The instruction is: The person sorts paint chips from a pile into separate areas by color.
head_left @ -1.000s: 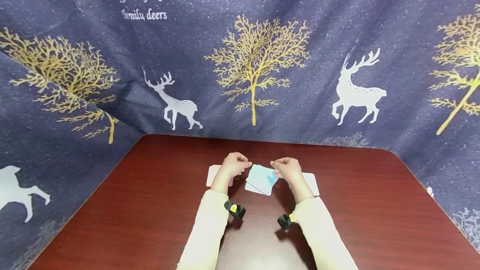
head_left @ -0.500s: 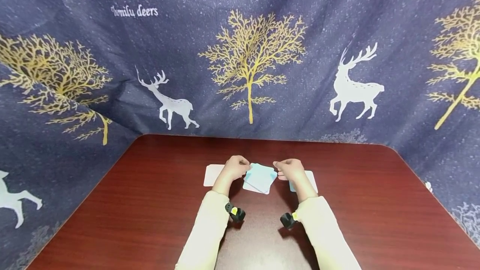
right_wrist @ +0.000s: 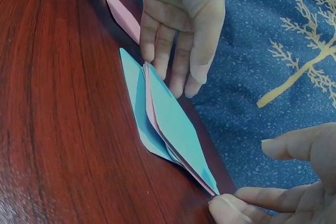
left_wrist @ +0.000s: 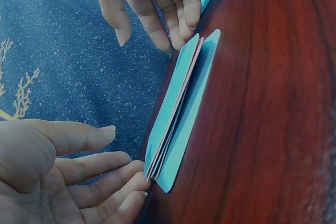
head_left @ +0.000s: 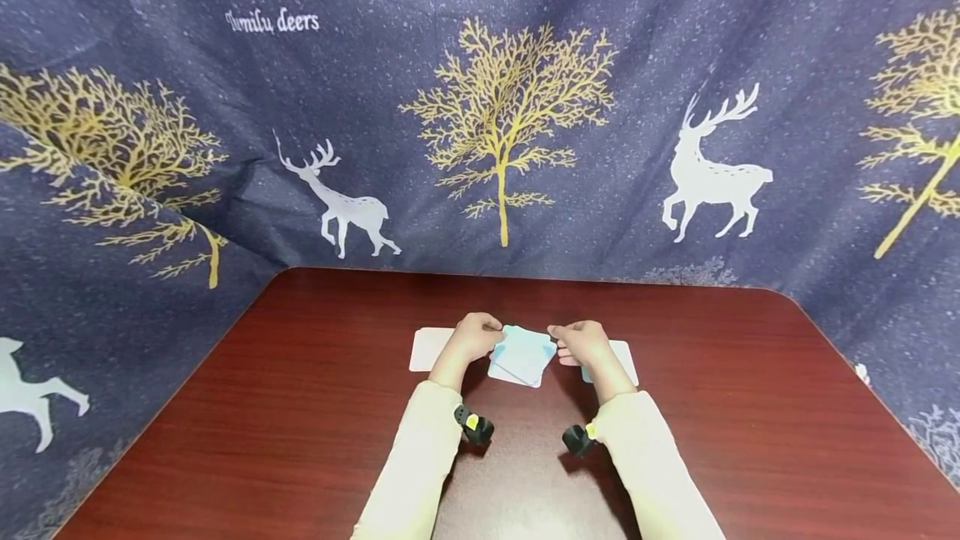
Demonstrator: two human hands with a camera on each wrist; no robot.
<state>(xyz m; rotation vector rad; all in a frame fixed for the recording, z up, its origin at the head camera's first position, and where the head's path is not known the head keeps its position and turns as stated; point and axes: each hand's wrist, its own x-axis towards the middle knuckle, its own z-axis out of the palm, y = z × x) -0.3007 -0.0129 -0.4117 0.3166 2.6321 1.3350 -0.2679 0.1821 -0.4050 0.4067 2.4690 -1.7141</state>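
A loose stack of thin teal and pink square cards (head_left: 523,354) lies between my hands, its layers slightly fanned. In the left wrist view a wider teal card (left_wrist: 195,114) sits beneath the others. My left hand (head_left: 472,337) is at the stack's left side, its fingertips at the edge and the thumb held apart. On the opposite side is my right hand (head_left: 587,344), fingers extended, fingertips (right_wrist: 223,203) right at the near corner in the right wrist view. Neither thumb closes over the cards.
A pale pink card (head_left: 429,349) lies on the brown table (head_left: 337,440) left of the left hand. Another pale teal card (head_left: 624,362) lies partly behind the right wrist. A dark blue cloth (head_left: 637,65) with deer and trees hangs behind the table.
The top card has turned and shifted left onto the stack, and the right fingers have drawn slightly away from its corner. The left hand has come a little closer. The head view has shifted slightly.
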